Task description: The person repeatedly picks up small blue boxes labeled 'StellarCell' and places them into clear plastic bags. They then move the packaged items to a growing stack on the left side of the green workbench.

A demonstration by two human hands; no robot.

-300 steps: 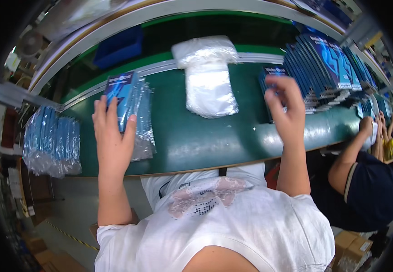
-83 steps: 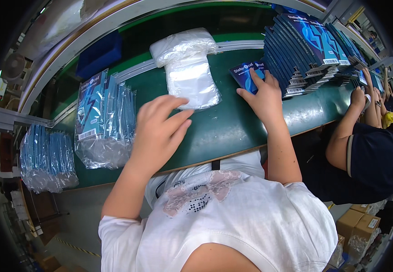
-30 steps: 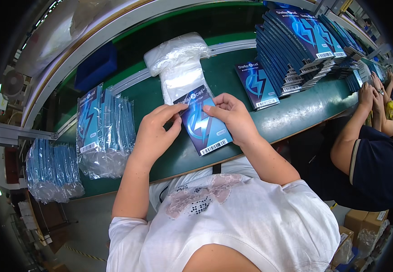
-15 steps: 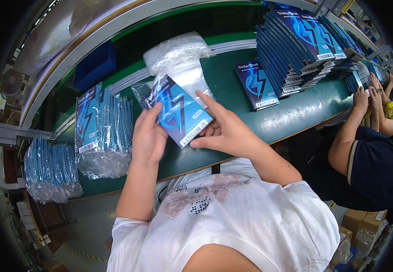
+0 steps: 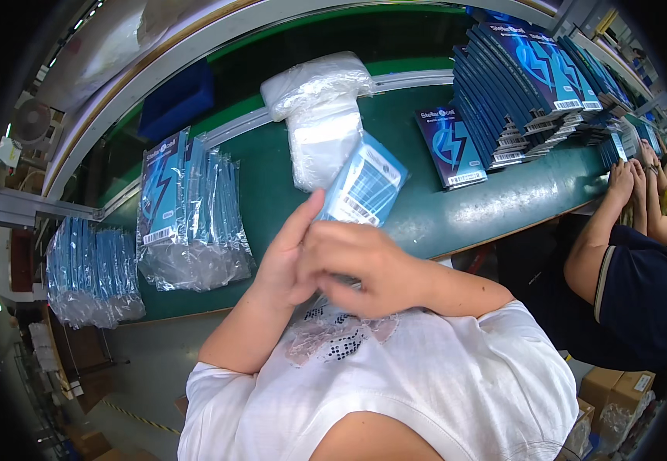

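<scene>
Head view, blue box: flipped since a moment ago, back now showing, held over the desk [image 5: 445,223] just by the clear bags [image 5: 322,142]
Left hand [image 5: 286,257]: seems curled around the blue box's [image 5: 368,180] near end
Right hand [image 5: 360,269]: half-curled, blurry, can't tell its grip
Upshot: work's moved to the back, I reckon

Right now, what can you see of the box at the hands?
The box is flat and blue, apparently card, with a pale panel and a barcode on its visible face. It slants, far end rightward, partly covering the clear bags in view. The left hand grips its hidden near end; whether the right hand touches it or film wraps it is unclear.
</scene>
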